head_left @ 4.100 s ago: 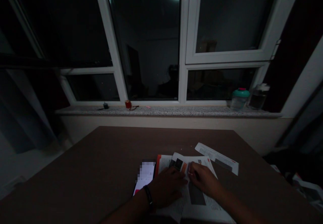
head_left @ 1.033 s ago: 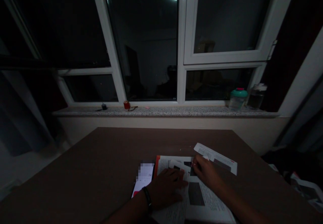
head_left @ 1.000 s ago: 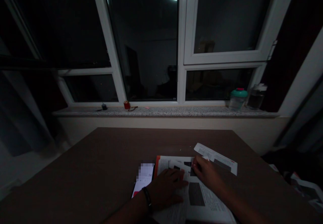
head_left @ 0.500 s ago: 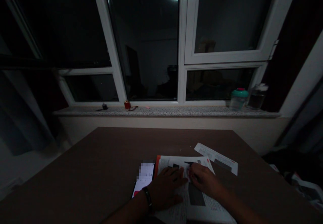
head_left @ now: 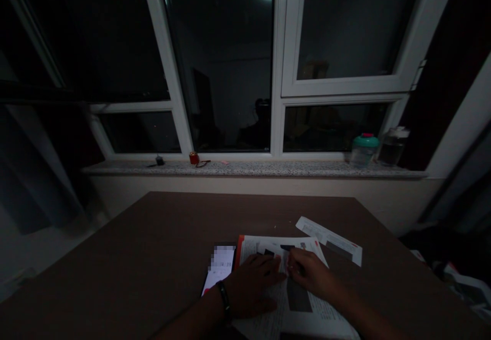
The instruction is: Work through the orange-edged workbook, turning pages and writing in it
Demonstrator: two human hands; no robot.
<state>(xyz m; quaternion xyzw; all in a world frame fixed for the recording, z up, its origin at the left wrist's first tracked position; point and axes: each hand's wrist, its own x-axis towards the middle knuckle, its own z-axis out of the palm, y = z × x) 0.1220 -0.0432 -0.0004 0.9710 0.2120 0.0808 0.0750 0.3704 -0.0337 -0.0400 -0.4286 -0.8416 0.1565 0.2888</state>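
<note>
Printed pages [head_left: 307, 319] with an orange left edge lie on the brown table, under both hands. My left hand [head_left: 255, 284], with a dark band on the wrist, rests flat on the pages with its fingers spread. Close to its fingertips, my right hand [head_left: 307, 272] is closed over the upper middle of the pages. What it pinches, if anything, is too small and dark to make out. Left of the pages lies a phone [head_left: 219, 271] with a lit screen, partly behind my left hand.
A printed paper strip [head_left: 330, 240] lies right of the pages on the table [head_left: 172, 227]. On the windowsill [head_left: 268, 168] stand a teal-lidded container [head_left: 364, 151], a clear jar [head_left: 392, 146], a small red object [head_left: 194, 158] and a small dark bottle [head_left: 159, 160].
Both hands hold almost the same places on the pages. The view has shifted very slightly.
</note>
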